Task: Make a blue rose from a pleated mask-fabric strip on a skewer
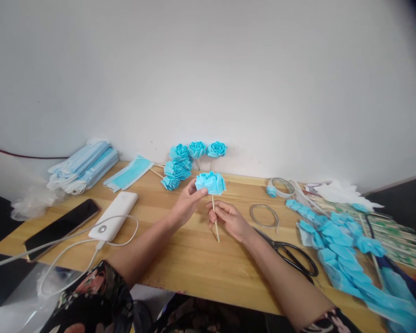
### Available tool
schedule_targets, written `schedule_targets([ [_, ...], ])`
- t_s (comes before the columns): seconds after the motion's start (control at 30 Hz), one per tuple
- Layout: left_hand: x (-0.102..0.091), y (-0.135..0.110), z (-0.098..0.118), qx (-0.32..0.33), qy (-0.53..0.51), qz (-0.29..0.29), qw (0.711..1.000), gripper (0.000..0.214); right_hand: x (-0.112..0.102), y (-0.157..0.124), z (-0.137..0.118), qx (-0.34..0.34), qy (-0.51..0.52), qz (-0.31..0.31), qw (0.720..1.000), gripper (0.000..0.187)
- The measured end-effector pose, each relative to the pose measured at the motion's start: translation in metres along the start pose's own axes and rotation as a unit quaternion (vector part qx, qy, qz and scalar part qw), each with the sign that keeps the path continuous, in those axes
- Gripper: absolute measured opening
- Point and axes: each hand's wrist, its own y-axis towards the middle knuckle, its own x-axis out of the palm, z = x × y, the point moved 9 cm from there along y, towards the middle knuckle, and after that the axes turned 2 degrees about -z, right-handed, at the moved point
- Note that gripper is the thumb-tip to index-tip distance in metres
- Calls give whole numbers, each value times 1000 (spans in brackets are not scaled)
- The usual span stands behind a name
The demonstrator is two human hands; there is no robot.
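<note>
A blue fabric flower [213,183] on a thin wooden stick [215,229] is held upright over the middle of the table. My left hand [189,200] grips the flower's lower left petals, thumb in front and fingers behind. Just below the bloom, my right hand [229,218] pinches the stick between thumb and fingers. Behind them, several finished blue flowers [178,162] lie heaped on their sticks, and two more [217,149] lean against the wall. Black scissors [294,256] lie partly under my right forearm.
On the left are stacked face masks [85,164], a single mask [129,173], a black phone [62,226] and a white power bank [116,213] with its cable. Rightward lie a tape roll [280,187], a wire coil [264,216], blue petal strips [343,254] and packaged sticks [398,236].
</note>
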Motion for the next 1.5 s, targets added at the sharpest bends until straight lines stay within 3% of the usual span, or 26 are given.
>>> schedule_targets([
  [0.3, 6, 2, 6, 14, 5, -39, 999, 67, -5, 3, 2, -3, 21, 13, 1000, 35],
  [0.67, -7, 6, 6, 2, -7, -3, 1000, 41, 3, 1, 4, 15, -9, -3, 1000, 40],
  [1.0, 5, 0, -8, -28, -10, -57, 998, 50, -7, 1, -6, -18, -11, 34, 999, 38],
  [1.2, -3, 4, -10, -15, -6, -41, 999, 58, -19, 0, -13, -42, -12, 93, 995, 36],
  [1.37, -2, 7, 2, 16, 18, -40, 999, 72, -14, 2, -8, -21, -34, 83, 996, 42],
  [1.5, -2, 6, 5, 23, 8, -33, 999, 60, -8, 2, -7, -17, -51, 63, 997, 43],
])
